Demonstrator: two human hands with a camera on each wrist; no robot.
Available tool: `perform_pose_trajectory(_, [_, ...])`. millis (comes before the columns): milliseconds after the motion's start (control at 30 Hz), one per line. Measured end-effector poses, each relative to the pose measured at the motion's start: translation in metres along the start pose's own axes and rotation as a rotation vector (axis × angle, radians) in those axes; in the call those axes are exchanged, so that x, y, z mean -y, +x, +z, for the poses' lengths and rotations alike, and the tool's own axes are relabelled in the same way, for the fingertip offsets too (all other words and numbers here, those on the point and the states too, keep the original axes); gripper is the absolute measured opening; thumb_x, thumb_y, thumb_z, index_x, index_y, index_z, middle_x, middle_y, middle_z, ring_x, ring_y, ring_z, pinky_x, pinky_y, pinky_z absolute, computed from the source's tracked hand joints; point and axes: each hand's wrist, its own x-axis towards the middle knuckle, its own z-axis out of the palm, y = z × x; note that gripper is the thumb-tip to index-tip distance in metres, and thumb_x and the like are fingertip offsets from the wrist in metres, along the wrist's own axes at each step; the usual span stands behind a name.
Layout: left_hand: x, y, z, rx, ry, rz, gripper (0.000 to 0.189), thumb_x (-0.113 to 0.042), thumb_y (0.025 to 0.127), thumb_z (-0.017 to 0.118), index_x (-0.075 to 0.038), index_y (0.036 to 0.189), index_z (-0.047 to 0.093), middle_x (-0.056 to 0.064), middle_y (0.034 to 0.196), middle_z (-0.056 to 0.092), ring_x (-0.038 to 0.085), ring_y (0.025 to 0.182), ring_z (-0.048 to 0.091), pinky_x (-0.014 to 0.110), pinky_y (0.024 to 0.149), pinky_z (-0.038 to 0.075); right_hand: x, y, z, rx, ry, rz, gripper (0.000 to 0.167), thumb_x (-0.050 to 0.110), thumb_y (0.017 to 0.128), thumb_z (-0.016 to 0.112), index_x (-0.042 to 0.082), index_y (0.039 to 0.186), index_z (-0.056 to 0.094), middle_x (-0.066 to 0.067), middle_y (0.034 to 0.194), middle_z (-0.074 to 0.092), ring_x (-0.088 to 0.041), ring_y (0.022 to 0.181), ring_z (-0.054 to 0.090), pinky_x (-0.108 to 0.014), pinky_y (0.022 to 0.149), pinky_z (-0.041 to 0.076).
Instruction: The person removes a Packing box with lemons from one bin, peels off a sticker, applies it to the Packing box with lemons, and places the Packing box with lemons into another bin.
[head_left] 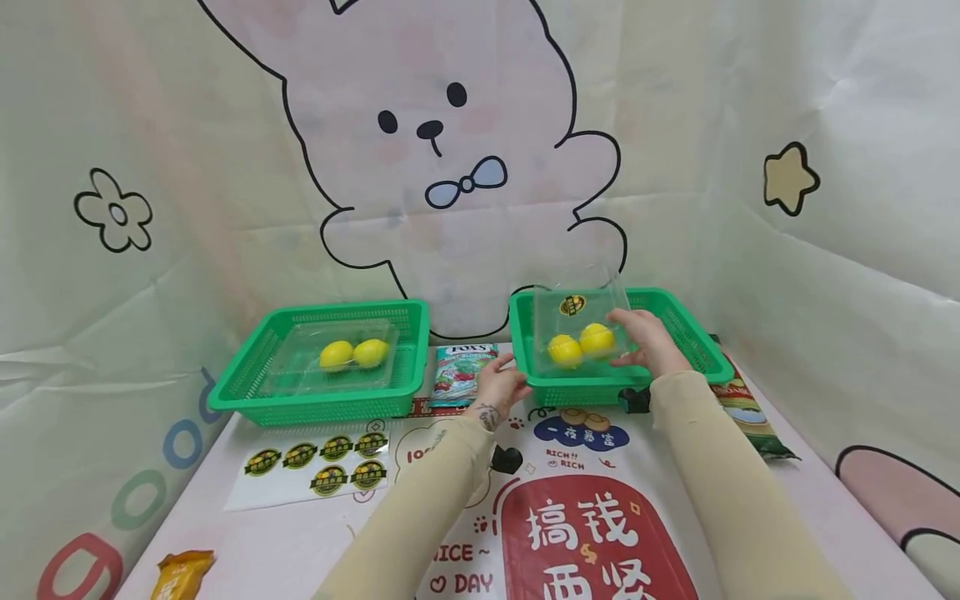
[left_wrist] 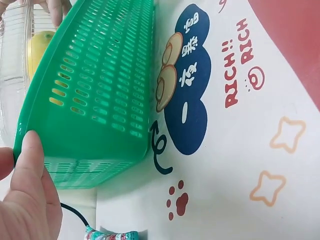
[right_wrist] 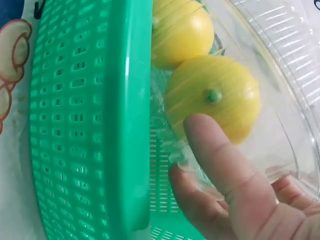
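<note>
A clear plastic clamshell box (head_left: 583, 310) with two lemons (head_left: 597, 340) is in the right green basket (head_left: 600, 383). Its lid is raised and carries a round black-and-gold sticker (head_left: 572, 305). My right hand (head_left: 648, 342) grips the box by its right side, and in the right wrist view the thumb (right_wrist: 210, 137) lies close in front of one lemon (right_wrist: 215, 95). At the basket's near left corner, my left hand (head_left: 501, 387) pinches the rim (left_wrist: 25, 125) between thumb and fingers. Part of the right fingers is hidden.
A second green basket (head_left: 322, 410) at left holds another clear box (head_left: 300, 354) with two lemons. Between the baskets lies a FOX'S candy bag (head_left: 461, 375). A sticker sheet (head_left: 300, 483), a yellow packet (head_left: 182, 575) and a green bag (head_left: 753, 412) lie around.
</note>
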Motion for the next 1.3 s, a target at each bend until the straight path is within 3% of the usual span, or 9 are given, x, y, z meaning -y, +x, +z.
perform_pose_trajectory(133, [0.001, 0.000, 0.002, -0.005, 0.012, 0.006, 0.055, 0.010, 0.082, 0.054, -0.009, 0.133, 0.049, 0.017, 0.118, 0.058, 0.012, 0.066, 0.059, 0.021, 0.058, 0.055, -0.001, -0.001, -0.002, 0.011, -0.061, -0.002, 0.072, 0.036, 0.091, 0.050, 0.008, 0.147, 0.016, -0.020, 0.153, 0.001, -0.043, 0.132, 0.028, -0.045, 0.084, 0.053])
perform_pose_trajectory(367, [0.000, 0.001, 0.002, -0.027, 0.016, 0.013, 0.053, 0.011, 0.082, 0.054, -0.009, 0.131, 0.051, 0.017, 0.115, 0.060, 0.013, 0.067, 0.060, 0.024, 0.060, 0.056, 0.000, -0.001, 0.001, 0.048, -0.147, -0.025, 0.070, 0.038, 0.093, 0.048, 0.005, 0.146, 0.018, -0.019, 0.153, 0.004, -0.041, 0.134, 0.024, -0.047, 0.087, 0.050])
perform_pose_trajectory(567, [-0.002, 0.000, 0.004, -0.023, 0.025, 0.011, 0.053, 0.011, 0.081, 0.054, -0.010, 0.130, 0.051, 0.017, 0.113, 0.060, 0.013, 0.065, 0.060, 0.022, 0.058, 0.055, 0.002, 0.002, 0.004, 0.037, -0.182, -0.019, 0.072, 0.038, 0.091, 0.049, 0.006, 0.147, 0.016, -0.021, 0.152, 0.007, -0.041, 0.126, 0.037, -0.046, 0.084, 0.052])
perform_pose_trajectory(700, [-0.001, 0.000, 0.004, -0.028, 0.031, 0.007, 0.052, 0.011, 0.082, 0.054, -0.009, 0.130, 0.052, 0.016, 0.113, 0.060, 0.012, 0.063, 0.060, 0.022, 0.057, 0.055, 0.001, 0.002, 0.004, 0.037, -0.186, -0.005, 0.072, 0.035, 0.091, 0.049, 0.006, 0.147, 0.015, -0.021, 0.152, 0.007, -0.042, 0.126, 0.037, -0.047, 0.085, 0.052])
perform_pose_trajectory(800, [-0.002, 0.000, 0.004, -0.028, 0.033, 0.001, 0.052, 0.010, 0.082, 0.054, -0.010, 0.129, 0.052, 0.016, 0.114, 0.060, 0.012, 0.063, 0.059, 0.022, 0.057, 0.055, 0.001, 0.002, 0.003, 0.036, -0.216, 0.002, 0.072, 0.036, 0.091, 0.048, 0.006, 0.147, 0.015, -0.021, 0.153, 0.007, -0.043, 0.120, 0.045, -0.047, 0.086, 0.051])
perform_pose_trajectory(900, [-0.003, -0.001, 0.004, -0.028, 0.033, 0.001, 0.051, 0.010, 0.082, 0.054, -0.010, 0.129, 0.052, 0.017, 0.116, 0.059, 0.012, 0.063, 0.059, 0.022, 0.057, 0.055, 0.002, 0.003, 0.002, 0.039, -0.252, 0.000, 0.071, 0.039, 0.091, 0.046, 0.006, 0.147, 0.016, -0.021, 0.152, 0.007, -0.040, 0.101, 0.059, -0.047, 0.086, 0.051])
perform_pose_trajectory(1000, [-0.004, 0.000, 0.003, -0.030, 0.030, 0.003, 0.051, 0.011, 0.082, 0.054, -0.010, 0.129, 0.052, 0.017, 0.117, 0.059, 0.012, 0.064, 0.059, 0.021, 0.057, 0.055, 0.006, 0.004, 0.000, 0.056, -0.321, 0.021, 0.071, 0.042, 0.092, 0.044, 0.006, 0.147, 0.015, -0.023, 0.152, 0.006, -0.040, 0.090, 0.063, -0.051, 0.091, 0.047])
perform_pose_trajectory(1233, [-0.003, -0.001, 0.004, -0.036, 0.038, 0.000, 0.050, 0.011, 0.082, 0.054, -0.010, 0.127, 0.054, 0.017, 0.115, 0.060, 0.011, 0.059, 0.058, 0.020, 0.054, 0.053, 0.002, 0.006, -0.008, 0.059, -0.474, 0.149, 0.079, 0.052, 0.088, 0.039, 0.009, 0.149, 0.014, -0.022, 0.152, 0.014, -0.043, 0.120, 0.046, -0.058, 0.101, 0.034])
perform_pose_trajectory(1300, [-0.003, -0.001, 0.005, -0.035, 0.040, -0.004, 0.050, 0.011, 0.082, 0.054, -0.011, 0.127, 0.054, 0.017, 0.115, 0.060, 0.011, 0.059, 0.058, 0.020, 0.054, 0.053, -0.001, 0.007, -0.010, 0.054, -0.483, 0.151, 0.076, 0.048, 0.090, 0.039, 0.006, 0.148, 0.016, -0.023, 0.151, 0.017, -0.038, 0.110, 0.052, -0.052, 0.096, 0.040])
